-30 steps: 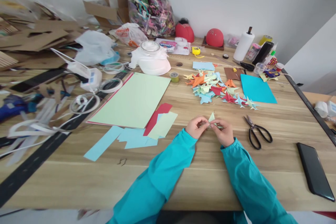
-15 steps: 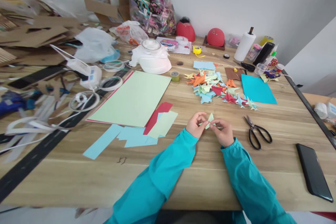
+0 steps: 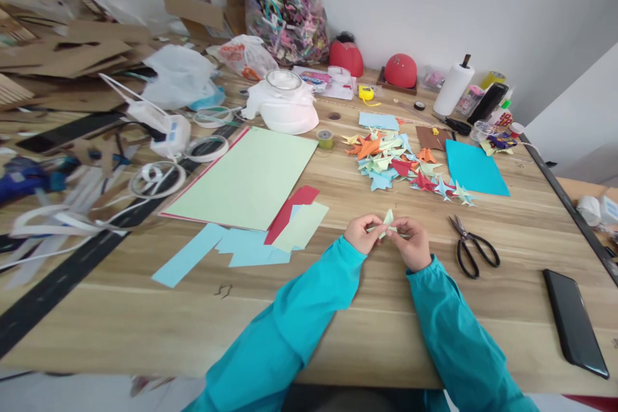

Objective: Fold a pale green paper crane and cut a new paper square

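Head | left hand (image 3: 362, 234), right hand (image 3: 411, 243) pinch paper (image 3: 387, 217) | lower folds hidden

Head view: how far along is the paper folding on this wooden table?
Done: a pile of folded paper figures in mixed colours lies beyond the hands. In hand: the left hand and right hand pinch one pale green folded paper piece. Remaining: the large pale green paper sheet, turquoise paper sheet and light blue paper offcuts lie flat, unfolded.

The folded paper (image 3: 386, 224) is pale green, the sleeves (image 3: 309, 309) teal; black scissors (image 3: 470, 246) at 3 o'clock, turquoise sheet (image 3: 476, 168) at 2, light green card (image 3: 251, 177) at 10.
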Motion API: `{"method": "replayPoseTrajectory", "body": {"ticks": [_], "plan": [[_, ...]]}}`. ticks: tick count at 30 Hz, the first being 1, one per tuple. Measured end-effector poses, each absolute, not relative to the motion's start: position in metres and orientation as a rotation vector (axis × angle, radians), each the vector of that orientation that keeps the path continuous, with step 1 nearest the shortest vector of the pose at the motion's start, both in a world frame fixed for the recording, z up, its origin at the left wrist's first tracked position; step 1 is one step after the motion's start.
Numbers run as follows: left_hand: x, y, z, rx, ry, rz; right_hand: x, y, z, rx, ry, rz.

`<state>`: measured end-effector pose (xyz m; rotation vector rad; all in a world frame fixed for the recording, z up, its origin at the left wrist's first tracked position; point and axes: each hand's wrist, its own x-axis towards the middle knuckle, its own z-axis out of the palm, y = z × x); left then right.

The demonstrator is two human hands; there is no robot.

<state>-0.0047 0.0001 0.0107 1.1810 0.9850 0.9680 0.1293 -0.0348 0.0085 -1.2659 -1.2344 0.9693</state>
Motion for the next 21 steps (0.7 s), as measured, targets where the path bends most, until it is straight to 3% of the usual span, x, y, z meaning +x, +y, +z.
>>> {"method": "replayPoseTrajectory", "body": {"ticks": [9, 21], "plan": [[-0.0048, -0.0006, 0.0143, 1.155, 0.992, 1.000, 0.1296, -0.0345, 0.0102, -1.148, -1.122, 1.225], [-0.0051, 0.0014, 0.0092, 1.050, 0.831, 0.896, 0.1300, -0.0348, 0.0141, -1.151, -1.098, 1.198]]}}
